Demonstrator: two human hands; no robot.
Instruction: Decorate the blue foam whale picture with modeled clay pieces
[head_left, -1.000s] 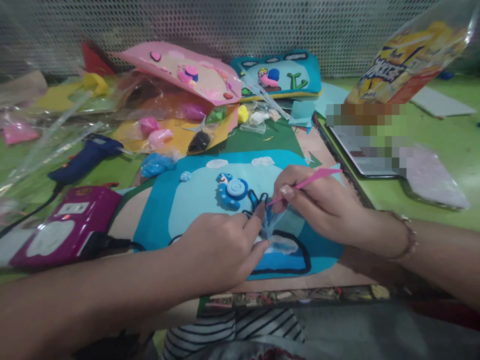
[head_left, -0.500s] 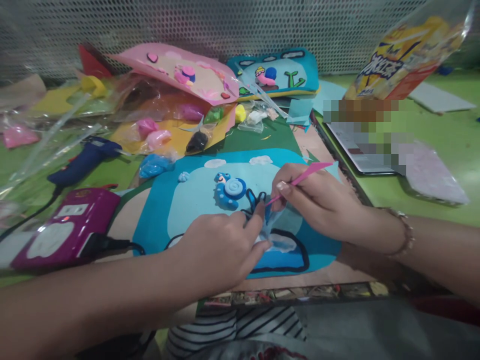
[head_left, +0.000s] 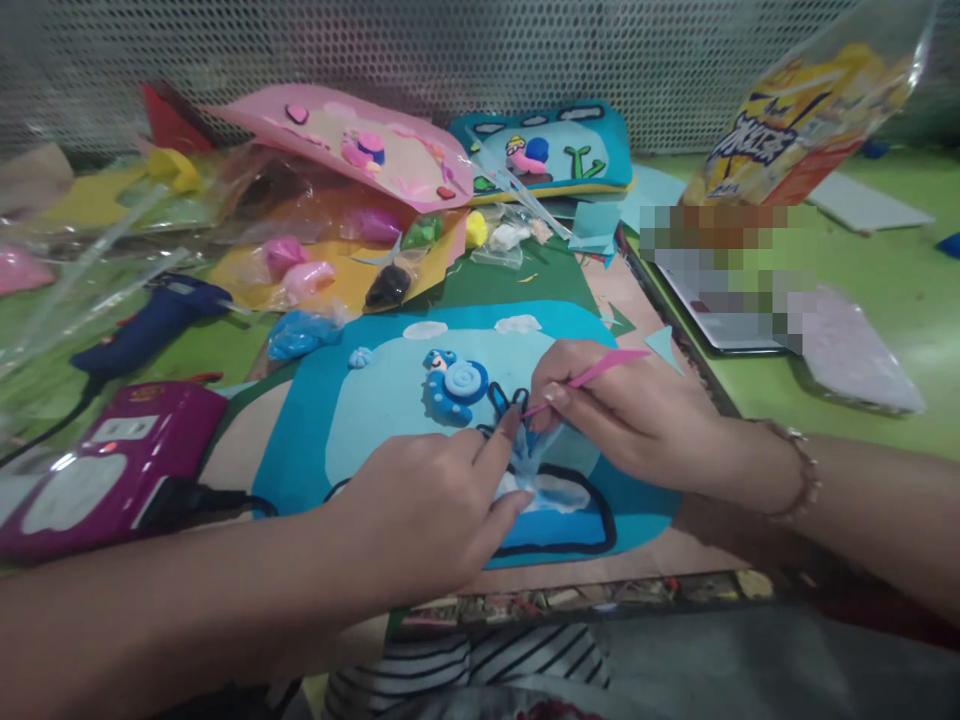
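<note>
A blue felt picture board [head_left: 315,440] lies in front of me with a blue clay snail [head_left: 455,383] stuck on it. My right hand [head_left: 622,415] pinches a pink modelling tool [head_left: 592,375], its tip at a black-outlined sprout shape just right of the snail. My left hand [head_left: 427,505] rests on the board with the index finger stretched out, pressing beside the tool tip, the other fingers curled over a clear plastic scrap.
A magenta power strip [head_left: 112,465] and a blue glue gun [head_left: 150,325] lie at the left. Bags of coloured clay [head_left: 300,275], a pink board [head_left: 352,150] and a finished blue board [head_left: 547,150] sit behind. A snack bag [head_left: 795,120] stands at the right.
The view has drifted slightly, so everything sits a little further left. Both hands stay at the sprout shape, with the tool tip moving only slightly.
</note>
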